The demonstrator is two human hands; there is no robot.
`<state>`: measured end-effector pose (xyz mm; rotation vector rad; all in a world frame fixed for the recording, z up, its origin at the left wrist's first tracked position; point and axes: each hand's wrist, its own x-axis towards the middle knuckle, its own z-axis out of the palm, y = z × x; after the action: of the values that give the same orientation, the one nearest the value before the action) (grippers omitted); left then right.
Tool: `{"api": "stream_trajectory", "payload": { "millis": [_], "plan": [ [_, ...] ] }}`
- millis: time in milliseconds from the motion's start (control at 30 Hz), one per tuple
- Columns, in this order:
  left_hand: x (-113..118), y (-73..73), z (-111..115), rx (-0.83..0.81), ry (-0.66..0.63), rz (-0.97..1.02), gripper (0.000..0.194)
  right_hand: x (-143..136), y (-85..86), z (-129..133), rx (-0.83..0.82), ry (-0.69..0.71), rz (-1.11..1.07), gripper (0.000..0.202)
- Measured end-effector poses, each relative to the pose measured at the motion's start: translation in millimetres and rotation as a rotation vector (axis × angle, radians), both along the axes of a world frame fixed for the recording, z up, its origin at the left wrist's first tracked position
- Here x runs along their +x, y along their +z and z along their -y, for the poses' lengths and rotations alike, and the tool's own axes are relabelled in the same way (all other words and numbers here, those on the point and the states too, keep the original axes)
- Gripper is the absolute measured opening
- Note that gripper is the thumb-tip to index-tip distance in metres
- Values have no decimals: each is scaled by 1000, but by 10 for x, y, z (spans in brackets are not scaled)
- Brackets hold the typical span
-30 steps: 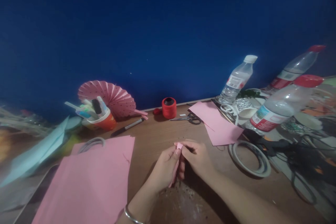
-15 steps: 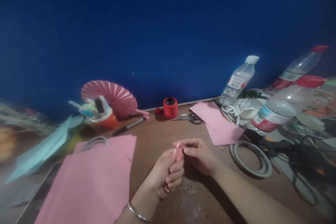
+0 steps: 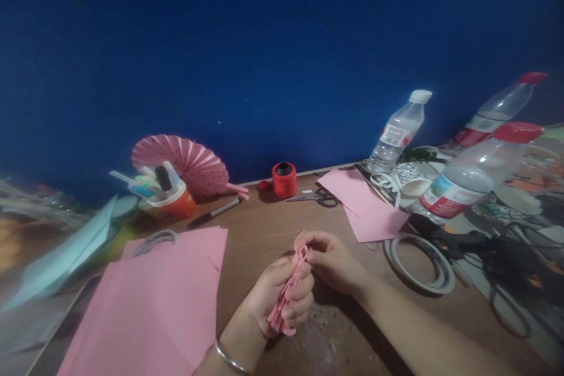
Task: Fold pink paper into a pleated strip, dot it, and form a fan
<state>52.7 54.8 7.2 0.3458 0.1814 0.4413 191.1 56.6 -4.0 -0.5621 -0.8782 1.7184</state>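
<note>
My left hand (image 3: 272, 285), with a bangle at its wrist, is wrapped round a bundle of pleated pink paper (image 3: 282, 317). The folds fan out a little below my fist, and dark spots run along them. At the bundle's upper end, a small looped tip stands out between my hands. The thumb and forefinger of my right hand (image 3: 335, 261) pinch that tip; its other fingers are curled and partly hidden. Beyond my hands lie black scissors (image 3: 324, 198) and a spool of red thread (image 3: 284, 180).
Pink sheets (image 3: 154, 299) lie at left, smaller pink pieces (image 3: 374, 211) at right. A pink pleated fan (image 3: 189, 161) leans on the wall behind a cup of pens (image 3: 180, 202). Tape rolls (image 3: 447, 282), a glue gun (image 3: 458, 242) and bottles (image 3: 467, 182) crowd the right.
The bundle is tilted in my left hand, so more of its pleated lower part shows below my fingers. My right fingers have stayed at the upper tip. The view has shifted slightly.
</note>
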Motion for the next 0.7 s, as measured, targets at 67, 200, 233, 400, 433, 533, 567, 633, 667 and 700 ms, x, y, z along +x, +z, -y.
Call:
{"api": "stream_trajectory", "payload": {
  "millis": [67, 200, 233, 400, 433, 533, 567, 633, 667, 700],
  "plan": [
    [3, 0, -4, -2, -7, -2, 32, 5, 12, 4, 10, 5, 2, 17],
    [19, -3, -4, 19, -10, -9, 30, 10, 4, 12, 19, 11, 15, 17],
    [22, -3, -2, 25, -8, -9, 30, 12, -3, 14, 24, 8, 22, 17],
    [24, 11, 4, 47, -12, 9, 27, 19, -30, 14, 37, -20, 62, 16],
    [24, 12, 5, 47, -14, 8, 27, 20, -32, 14, 34, -20, 68, 16],
    [31, 3, 6, 42, -17, -7, 28, 19, -36, 16, 29, -24, 86, 18],
    [35, -5, 5, 39, -18, -19, 28, 17, -39, 18, 26, -26, 91, 19],
    [38, -20, -4, 60, -8, -85, 30, 14, -51, 21, 18, -37, 99, 19],
    [36, -25, -14, 97, 6, -152, 31, 13, -59, 22, 10, -47, 103, 19],
    [29, -26, -27, 145, 25, -236, 33, 13, -67, 19, -2, -58, 108, 18]
  ]
}}
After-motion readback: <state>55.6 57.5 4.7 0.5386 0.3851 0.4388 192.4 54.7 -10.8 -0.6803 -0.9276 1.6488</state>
